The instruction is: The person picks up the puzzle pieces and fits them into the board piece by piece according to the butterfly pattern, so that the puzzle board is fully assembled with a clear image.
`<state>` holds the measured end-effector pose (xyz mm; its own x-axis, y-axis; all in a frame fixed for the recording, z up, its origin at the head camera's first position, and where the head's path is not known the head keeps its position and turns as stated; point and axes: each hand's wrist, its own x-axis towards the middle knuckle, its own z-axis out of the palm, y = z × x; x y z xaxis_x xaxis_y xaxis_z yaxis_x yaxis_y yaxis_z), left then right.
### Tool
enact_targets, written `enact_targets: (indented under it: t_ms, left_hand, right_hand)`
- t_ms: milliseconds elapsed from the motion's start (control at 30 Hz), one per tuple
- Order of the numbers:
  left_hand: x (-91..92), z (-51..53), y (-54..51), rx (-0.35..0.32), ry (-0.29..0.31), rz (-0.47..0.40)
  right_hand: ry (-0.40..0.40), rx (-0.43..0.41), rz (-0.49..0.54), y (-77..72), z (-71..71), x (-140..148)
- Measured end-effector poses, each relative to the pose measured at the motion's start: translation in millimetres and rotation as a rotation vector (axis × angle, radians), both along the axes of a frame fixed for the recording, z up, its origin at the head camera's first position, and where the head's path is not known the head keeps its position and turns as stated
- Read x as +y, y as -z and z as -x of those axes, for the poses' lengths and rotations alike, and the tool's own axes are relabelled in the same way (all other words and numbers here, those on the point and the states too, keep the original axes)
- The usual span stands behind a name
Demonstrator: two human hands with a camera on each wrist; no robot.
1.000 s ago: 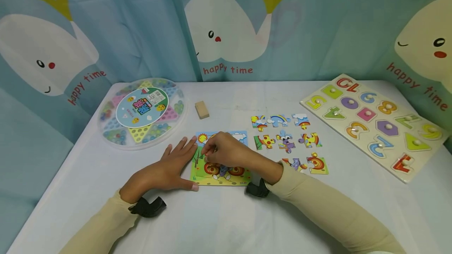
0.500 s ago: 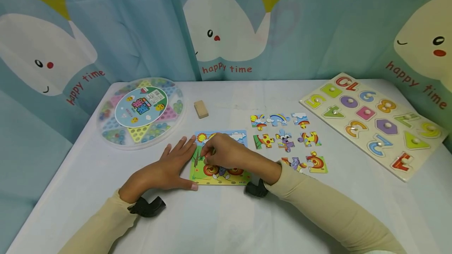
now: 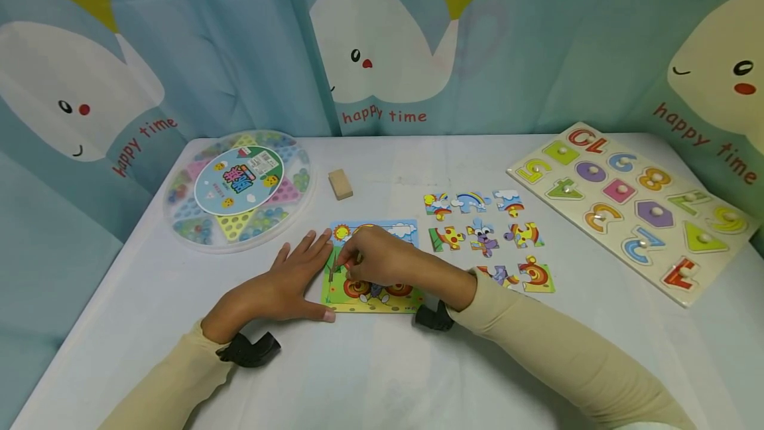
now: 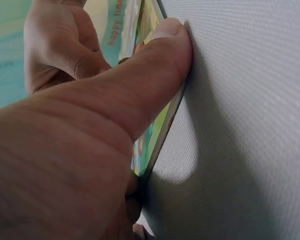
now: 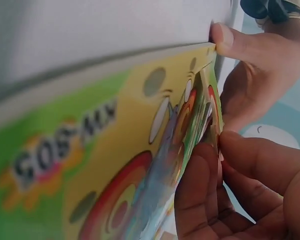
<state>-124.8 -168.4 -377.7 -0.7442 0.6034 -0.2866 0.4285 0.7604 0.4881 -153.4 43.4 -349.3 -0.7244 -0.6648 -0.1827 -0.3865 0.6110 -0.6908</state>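
Note:
A jigsaw puzzle board [image 3: 376,306] with a cartoon picture lies flat on the white table in the head view. My left hand [image 3: 285,287] rests at its left side, fingers spread, the thumb along the near left corner. In the left wrist view, the left thumb [image 4: 155,70] presses by the board's edge. My right hand [image 3: 384,259] is over the left half of the board. Its thumb and fingers pinch a jigsaw piece [image 5: 213,112], seen tilted on the board in the right wrist view and mostly covered by the fingers.
Several loose jigsaw pieces [image 3: 482,239] lie in rows right of the board; the right forearm partly covers the lowest row. A number peg puzzle [image 3: 617,216] sits at far right. A round plastic game case [image 3: 229,229] and a small wooden block [image 3: 341,184] stand at the back left.
The right hand's fingers have shifted very slightly over the left part of the board. The left hand and the loose pieces stay in place.

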Motion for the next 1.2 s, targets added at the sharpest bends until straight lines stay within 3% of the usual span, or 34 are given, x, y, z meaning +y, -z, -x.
enact_targets:
  t_ms: [300,733,1000,1200]
  left_hand:
    - [-0.2,0.2,-2.3,0.011,0.004,-0.009]
    - [-1.2,-1.0,-2.4,0.002,0.014,-0.024]
    - [-0.4,-3.1,-1.2,-0.011,0.003,-0.021]
    - [-0.5,-2.0,-2.3,-0.007,0.008,-0.018]
  right_hand:
    - [-0.008,0.049,-0.028,3.1,1.9,-2.7]
    - [0.027,-0.006,-0.057,6.6,-2.0,-5.6]
    - [0.029,0.026,-0.113,8.6,-5.6,-6.4]
    - [0.001,0.004,-0.075,5.3,-5.2,-3.8]
